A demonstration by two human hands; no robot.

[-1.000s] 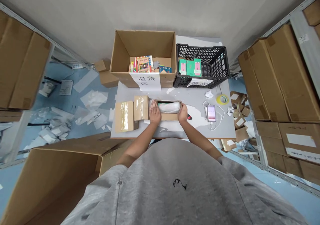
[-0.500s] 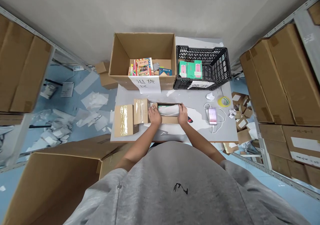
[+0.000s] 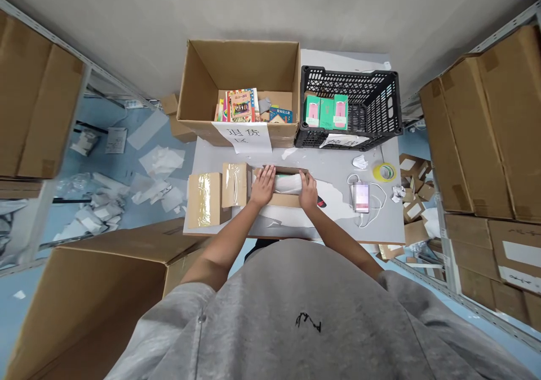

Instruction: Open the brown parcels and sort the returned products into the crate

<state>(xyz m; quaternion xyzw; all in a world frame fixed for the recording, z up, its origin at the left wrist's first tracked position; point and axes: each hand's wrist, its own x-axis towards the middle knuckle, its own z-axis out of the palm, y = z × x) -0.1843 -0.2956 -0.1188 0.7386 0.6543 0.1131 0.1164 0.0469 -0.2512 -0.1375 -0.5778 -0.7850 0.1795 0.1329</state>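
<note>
A small open cardboard box (image 3: 285, 200) lies lengthwise before me on the table. Inside it rests a white wrapped bundle (image 3: 289, 184), with a little green showing beside it. My left hand (image 3: 263, 185) lies over the box's left end, its fingers stretched out flat and reaching across the opening's edge. At the other end, my right hand (image 3: 308, 190) is curled around the right side wall, fingertips over the rim. Left of the box stand two taped cartons, a smaller carton (image 3: 235, 185) and a larger carton (image 3: 205, 199). The red and black tip of a tool (image 3: 322, 202) shows by my right wrist.
Behind stand a large carton (image 3: 240, 135) of books and a black crate (image 3: 367, 135) with green boxes. A phone (image 3: 362, 197) with a white cable and a yellow tape roll (image 3: 384, 171) lie right. Shelves of cartons (image 3: 511, 120) flank both sides; a big open carton (image 3: 105, 306) is near left.
My left hand has shifted inward from the box's left edge and now lies flatter over it, covering the bundle's left end. My right hand stays at the right end. The camera view has shifted slightly.
</note>
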